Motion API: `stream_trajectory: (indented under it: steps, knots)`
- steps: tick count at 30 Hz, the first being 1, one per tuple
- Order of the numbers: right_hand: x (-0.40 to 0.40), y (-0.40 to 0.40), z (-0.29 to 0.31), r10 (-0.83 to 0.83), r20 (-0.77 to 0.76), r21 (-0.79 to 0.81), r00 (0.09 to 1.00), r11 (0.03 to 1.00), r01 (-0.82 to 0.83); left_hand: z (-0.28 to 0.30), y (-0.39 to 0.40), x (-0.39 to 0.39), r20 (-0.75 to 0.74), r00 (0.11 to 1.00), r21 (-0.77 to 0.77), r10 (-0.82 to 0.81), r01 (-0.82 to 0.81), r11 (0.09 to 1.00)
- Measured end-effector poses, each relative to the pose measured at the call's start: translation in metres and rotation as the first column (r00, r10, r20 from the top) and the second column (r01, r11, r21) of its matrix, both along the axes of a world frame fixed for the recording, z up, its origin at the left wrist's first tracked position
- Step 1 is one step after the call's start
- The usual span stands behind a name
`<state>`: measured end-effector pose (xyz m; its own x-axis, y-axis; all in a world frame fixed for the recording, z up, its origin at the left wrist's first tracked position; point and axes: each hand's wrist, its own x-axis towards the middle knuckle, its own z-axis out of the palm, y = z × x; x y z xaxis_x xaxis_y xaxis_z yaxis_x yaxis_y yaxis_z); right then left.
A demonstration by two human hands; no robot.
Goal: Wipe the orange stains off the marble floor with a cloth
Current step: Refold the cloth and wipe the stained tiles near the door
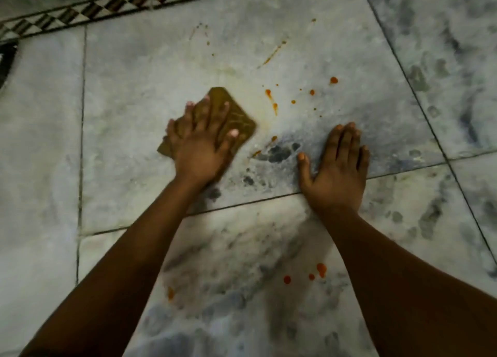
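Note:
A folded brown cloth [236, 117] lies flat on the grey marble floor [134, 93]. My left hand [200, 141] presses down on it with spread, straight fingers. My right hand [337, 165] rests flat on the floor to the right, fingers straight, holding nothing. Orange stains [274, 106] speckle the tile just right of the cloth, with more drops further right [333, 80] and thin streaks farther away [271, 55]. Another group of orange drops [320, 269] lies between my forearms, and one smear [170, 293] sits beside my left forearm.
A patterned black, brown and white border strip [107, 4] runs along the far edge of the floor. A dark object [6, 61] shows at the left edge. Dark grout lines [419, 101] divide the tiles.

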<state>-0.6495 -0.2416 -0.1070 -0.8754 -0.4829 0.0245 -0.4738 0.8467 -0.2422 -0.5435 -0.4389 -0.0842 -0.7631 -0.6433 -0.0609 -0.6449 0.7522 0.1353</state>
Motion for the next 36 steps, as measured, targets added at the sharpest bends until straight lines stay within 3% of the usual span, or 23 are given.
stream_trajectory:
  steps: [4, 6, 10, 13, 15, 18, 20, 22, 25, 28, 31, 33, 36]
  knots:
    - [0.0, 0.001, 0.001, -0.003, 0.01, -0.008, 1.0, 1.0, 0.003, 0.001, -0.069, -0.042, 0.002, 0.972, 0.018, 0.236, -0.236, 0.972]
    - [0.0, 0.0, 0.002, 0.0, 0.004, -0.008, 1.0, 1.0, 0.0, 0.005, -0.096, -0.082, 0.0, 0.964, 0.085, 0.267, -0.266, 0.96]
    - [-0.001, 0.001, 0.004, -0.014, -0.005, -0.001, 1.0, 1.0, 0.014, 0.004, -0.083, -0.117, -0.03, 0.995, 0.091, 0.099, -0.096, 0.991]
    - [0.001, 0.0, 0.004, -0.009, -0.003, 0.008, 1.0, 1.0, 0.009, -0.003, -0.055, -0.072, -0.066, 0.988, 0.016, -0.142, 0.143, 0.99]
    - [0.001, 0.0, 0.002, -0.01, -0.009, 0.005, 1.0, 1.0, 0.01, -0.001, -0.064, -0.045, -0.065, 0.984, 0.015, -0.168, 0.169, 0.986]
    - [0.001, 0.0, 0.002, -0.011, -0.013, 0.007, 1.0, 1.0, 0.012, 0.002, -0.102, -0.053, -0.073, 0.995, 0.013, 0.068, -0.067, 0.998]
    - [0.0, 0.0, 0.002, -0.008, -0.015, 0.014, 1.0, 1.0, 0.009, 0.017, -0.121, -0.078, -0.1, 0.95, 0.104, 0.294, -0.284, 0.953]
    - [0.0, -0.001, 0.002, -0.011, -0.019, 0.015, 1.0, 1.0, 0.011, 0.029, -0.132, -0.106, -0.105, 0.916, 0.186, 0.388, -0.365, 0.912]
    - [0.0, -0.001, 0.001, -0.02, -0.032, 0.009, 0.999, 1.0, 0.02, 0.027, -0.13, -0.143, -0.121, 0.944, 0.205, 0.306, -0.278, 0.939]
    - [0.0, 0.0, 0.002, -0.019, -0.031, 0.017, 0.999, 1.0, 0.019, 0.012, -0.106, -0.139, -0.117, 0.993, 0.125, 0.036, -0.021, 0.992]
    - [0.0, 0.0, 0.002, -0.026, -0.026, 0.022, 0.999, 0.999, 0.026, 0.002, -0.099, -0.095, -0.113, 0.977, 0.057, -0.181, 0.188, 0.98]
    - [0.001, 0.0, 0.002, -0.024, -0.028, 0.03, 0.999, 0.999, 0.024, 0.002, -0.116, -0.078, -0.11, 0.986, 0.044, -0.124, 0.129, 0.991]
    - [0.001, 0.0, 0.002, -0.018, -0.024, 0.024, 1.0, 1.0, 0.018, 0.014, -0.14, -0.101, -0.101, 0.986, 0.109, 0.129, -0.118, 0.987]
